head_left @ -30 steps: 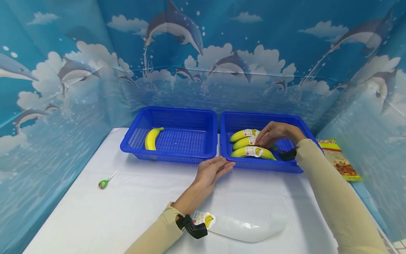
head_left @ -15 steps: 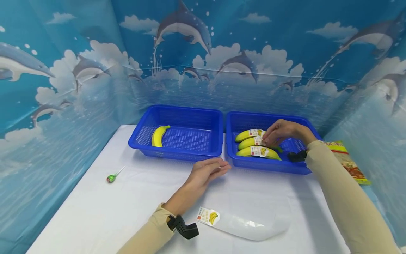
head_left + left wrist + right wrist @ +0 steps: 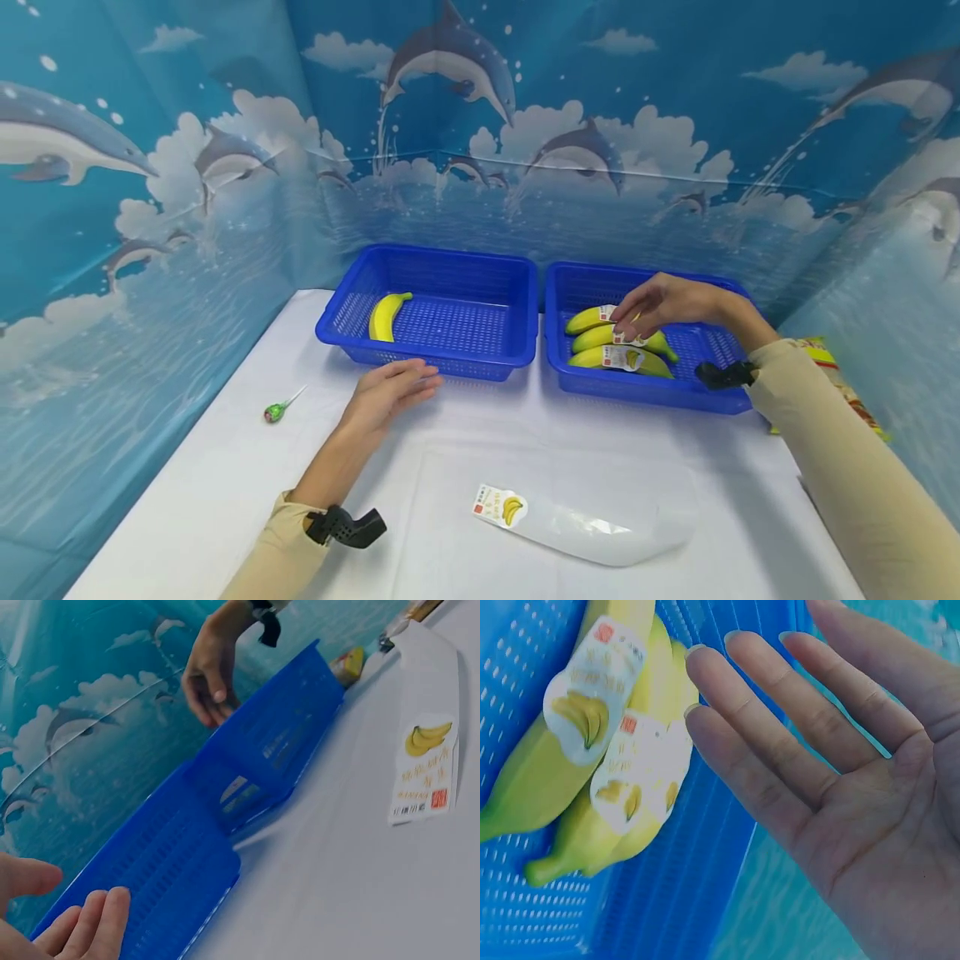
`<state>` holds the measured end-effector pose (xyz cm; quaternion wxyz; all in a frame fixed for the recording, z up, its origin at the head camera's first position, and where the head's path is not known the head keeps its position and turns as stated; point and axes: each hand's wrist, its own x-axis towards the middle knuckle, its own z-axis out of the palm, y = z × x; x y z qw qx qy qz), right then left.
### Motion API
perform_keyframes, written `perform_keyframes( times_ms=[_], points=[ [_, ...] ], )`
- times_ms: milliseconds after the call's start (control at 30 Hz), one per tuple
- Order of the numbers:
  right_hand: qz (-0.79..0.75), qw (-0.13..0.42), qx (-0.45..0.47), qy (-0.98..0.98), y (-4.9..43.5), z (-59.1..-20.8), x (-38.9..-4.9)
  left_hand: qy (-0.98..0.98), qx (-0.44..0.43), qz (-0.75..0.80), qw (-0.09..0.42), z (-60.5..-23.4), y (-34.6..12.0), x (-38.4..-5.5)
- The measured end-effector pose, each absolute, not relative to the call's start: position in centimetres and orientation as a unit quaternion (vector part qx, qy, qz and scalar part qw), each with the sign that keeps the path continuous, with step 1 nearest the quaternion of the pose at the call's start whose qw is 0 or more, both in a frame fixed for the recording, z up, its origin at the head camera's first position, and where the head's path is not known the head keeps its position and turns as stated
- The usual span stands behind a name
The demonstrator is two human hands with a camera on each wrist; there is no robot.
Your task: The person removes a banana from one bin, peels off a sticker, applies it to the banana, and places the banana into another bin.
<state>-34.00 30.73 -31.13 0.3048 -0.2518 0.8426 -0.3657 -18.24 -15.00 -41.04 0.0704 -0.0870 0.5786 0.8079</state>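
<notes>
My right hand (image 3: 667,302) hovers over the right blue basket (image 3: 652,397). In the right wrist view its fingers are nearly straight and hold nothing. Beside them lie three yellow bananas (image 3: 532,776) with white printed labels, side by side in that basket. My left hand (image 3: 382,398) is over the white table, just in front of the left blue basket (image 3: 457,367); its fingers are extended, with nothing in them. One banana (image 3: 384,318) rests in the left basket, and no label shows on it. A pale, banana-shaped piece (image 3: 585,532) with a banana label (image 3: 501,506) lies on the near table.
A green-wrapped lollipop (image 3: 275,412) lies on the table's left side. Past the right basket, a printed food packet (image 3: 847,392) is partly hidden by the right sleeve. A dolphin-patterned curtain (image 3: 465,192) rises behind the baskets and along both sides.
My left hand has moved left, from near the gap between the baskets to the left basket's front. The right hand has lifted off the bananas, its fingers spreading. The view has shifted slightly.
</notes>
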Motion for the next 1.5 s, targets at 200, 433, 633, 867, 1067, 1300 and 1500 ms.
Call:
perform_keyframes(
  times_ms=[200,433,633,867,1067,1300,1500],
  points=[
    [-0.35,0.307,-0.324,0.823,27.9,-30.8,-32.8,0.564,-0.124,0.816,0.027,-41.0,-18.2,-17.8],
    [-0.33,0.292,-0.357,0.824,24.5,-30.0,-32.1,0.564,-0.158,0.81,-0.006,-39.9,-21.6,-17.6],
    [-0.323,0.279,-0.384,0.819,20.9,-29.5,-32.1,0.562,-0.209,0.8,-0.03,-39.2,-23.8,-18.3],
    [-0.336,0.279,-0.425,0.792,16.4,-29.0,-32.3,0.552,-0.249,0.794,-0.055,-38.7,-25.0,-19.8],
    [-0.355,0.278,-0.449,0.771,12.5,-29.1,-33.4,0.532,-0.265,0.802,-0.065,-38.7,-25.3,-21.3],
    [-0.353,0.253,-0.456,0.777,7.2,-30.7,-35.4,0.535,-0.292,0.789,-0.073,-38.8,-25.8,-22.3],
    [-0.335,0.237,-0.46,0.787,2.9,-32.5,-36.3,0.554,-0.297,0.774,-0.078,-38.8,-25.8,-22.7]
  ],
)
